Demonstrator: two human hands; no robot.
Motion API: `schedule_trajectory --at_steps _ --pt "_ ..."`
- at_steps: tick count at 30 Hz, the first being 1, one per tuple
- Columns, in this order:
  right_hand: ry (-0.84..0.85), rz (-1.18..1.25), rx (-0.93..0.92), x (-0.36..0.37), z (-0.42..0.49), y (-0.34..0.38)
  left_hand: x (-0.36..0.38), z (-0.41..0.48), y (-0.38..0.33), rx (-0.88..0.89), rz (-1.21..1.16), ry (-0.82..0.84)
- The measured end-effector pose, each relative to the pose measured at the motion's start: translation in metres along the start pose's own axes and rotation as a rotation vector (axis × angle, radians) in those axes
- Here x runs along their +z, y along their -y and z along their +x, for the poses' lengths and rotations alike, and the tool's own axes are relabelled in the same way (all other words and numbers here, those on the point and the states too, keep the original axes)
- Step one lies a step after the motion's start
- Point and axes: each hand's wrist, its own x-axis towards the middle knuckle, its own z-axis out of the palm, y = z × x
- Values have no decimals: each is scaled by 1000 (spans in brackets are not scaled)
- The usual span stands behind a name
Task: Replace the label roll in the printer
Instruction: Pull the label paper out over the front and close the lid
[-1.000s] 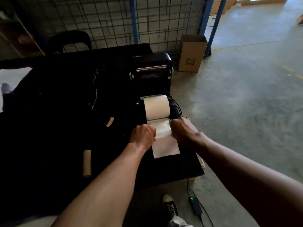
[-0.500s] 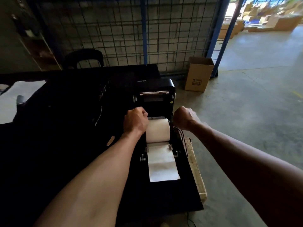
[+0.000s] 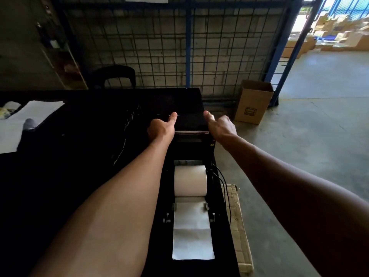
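Observation:
The black label printer (image 3: pixel 192 150) stands open at the right end of the black table (image 3: pixel 79 166). A white label roll (image 3: pixel 190 180) lies in its bay. From the roll a white label strip (image 3: pixel 192 236) runs toward me between two small guides and ends flat on the front. The raised printer lid (image 3: pixel 189 116) stands behind the roll. My left hand (image 3: pixel 161 127) grips the lid's left side with its thumb on top. My right hand (image 3: pixel 220 126) grips the right side the same way.
A wire mesh fence (image 3: pixel 219 47) with blue posts runs behind the table. An open cardboard box (image 3: pixel 253 102) stands on the concrete floor to the right. Black cables (image 3: pixel 221 180) hang off the printer's right side over a flat cardboard piece (image 3: pixel 237 216). White sheets (image 3: pixel 30 116) lie far left.
Both hands left the label strip, passed the sides of the roll and reached back to the lid. The strip now lies flat, free of my hands.

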Motion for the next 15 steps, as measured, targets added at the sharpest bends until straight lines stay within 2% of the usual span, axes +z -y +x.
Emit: schedule_trajectory --at_steps 3,15 --pt "66 -5 29 9 6 -5 1 1 -1 -45 -40 21" --pt "13 102 61 7 -27 -17 -16 -27 11 -24 -58 56"
